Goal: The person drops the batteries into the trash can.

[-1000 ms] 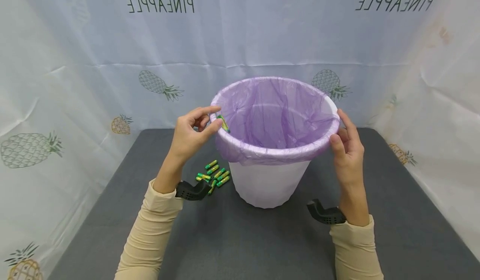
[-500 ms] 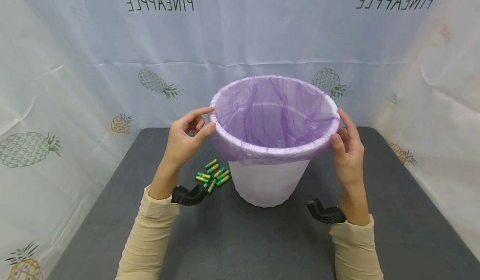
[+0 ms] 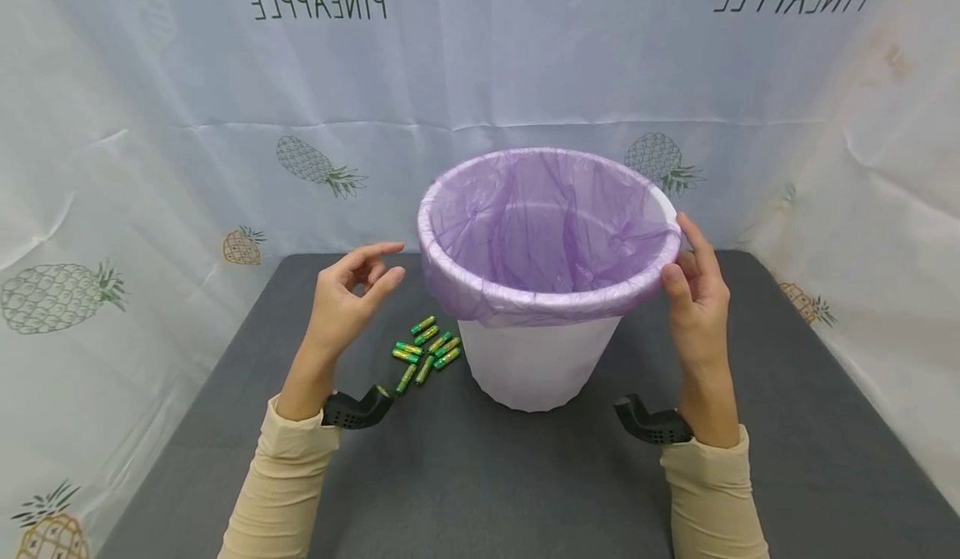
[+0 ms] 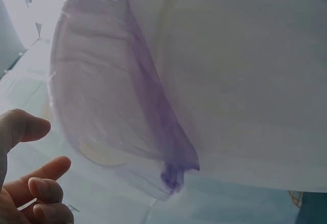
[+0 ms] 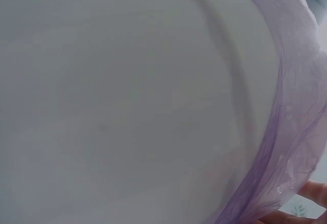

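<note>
Our empty, loosely spread left hand (image 3: 341, 296) floats just left of the bin (image 3: 536, 359), above the batteries (image 3: 426, 349); our right hand (image 3: 697, 292) holds its rim.

My white bin (image 3: 536, 363) lined with a translucent purple bag (image 3: 540, 234), green-and-yellow batteries (image 3: 423, 351) on the dark grey tabletop (image 3: 480, 476), my beige sleeves (image 3: 281, 484), pale backdrop (image 3: 187, 126) printed with pineapples and mirrored black lettering

White bin (image 3: 536, 359) upright, purple liner (image 3: 547, 234) over its rim, green batteries (image 3: 425, 347) beside
</note>
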Tool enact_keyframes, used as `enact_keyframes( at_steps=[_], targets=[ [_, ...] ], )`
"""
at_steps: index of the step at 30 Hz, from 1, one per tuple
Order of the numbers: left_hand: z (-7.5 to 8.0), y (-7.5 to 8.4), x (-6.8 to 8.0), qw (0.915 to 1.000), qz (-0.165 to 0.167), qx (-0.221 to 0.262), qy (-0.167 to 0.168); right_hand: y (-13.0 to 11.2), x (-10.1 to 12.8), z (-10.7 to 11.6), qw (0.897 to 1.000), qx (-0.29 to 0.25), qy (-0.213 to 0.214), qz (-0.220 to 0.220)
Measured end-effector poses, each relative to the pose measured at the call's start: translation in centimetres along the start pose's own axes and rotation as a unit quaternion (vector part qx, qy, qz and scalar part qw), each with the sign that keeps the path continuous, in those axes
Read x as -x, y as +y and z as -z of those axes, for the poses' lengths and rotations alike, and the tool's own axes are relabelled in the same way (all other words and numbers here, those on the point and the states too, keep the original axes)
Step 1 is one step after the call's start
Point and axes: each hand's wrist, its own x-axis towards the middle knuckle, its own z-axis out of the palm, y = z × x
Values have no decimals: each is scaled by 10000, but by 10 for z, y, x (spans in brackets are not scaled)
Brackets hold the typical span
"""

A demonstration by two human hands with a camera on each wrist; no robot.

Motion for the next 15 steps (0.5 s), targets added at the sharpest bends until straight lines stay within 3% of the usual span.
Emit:
enact_keyframes(
  at_steps=[9,15],
  targets=[
    [4,-25,13,9974,574,-414,-150,-1,1,0,10000,-49,-24,-68],
    [4,-40,17,9960,723,-484,-222,-3,0,0,9998,-145,13,-125]
  ],
)
